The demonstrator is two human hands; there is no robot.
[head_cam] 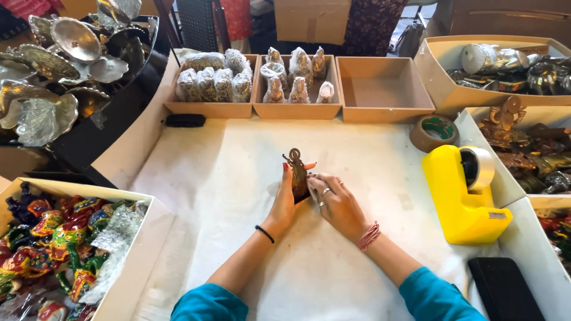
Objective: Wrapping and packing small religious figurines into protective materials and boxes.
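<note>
Head view: left hand (284,199) grips small upright bronze metal figurine (297,172) at centre, steadying it; right hand (336,199) pinches clear wrap (311,180) at its 3 o'clock.

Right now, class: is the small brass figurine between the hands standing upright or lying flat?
Upright. The figurine stands on the white sheet, round top upward, with the left hand and right hand at its sides.

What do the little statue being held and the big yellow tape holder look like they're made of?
The figurine, held upright between the left hand and right hand, looks like metal with a dark bronze, antiqued finish: it shows dull brownish glints and fine cast detail. The yellow tape dispenser looks like moulded plastic: even bright colour, smooth rounded edges, soft sheen. Neither is certain from sight alone.
</note>
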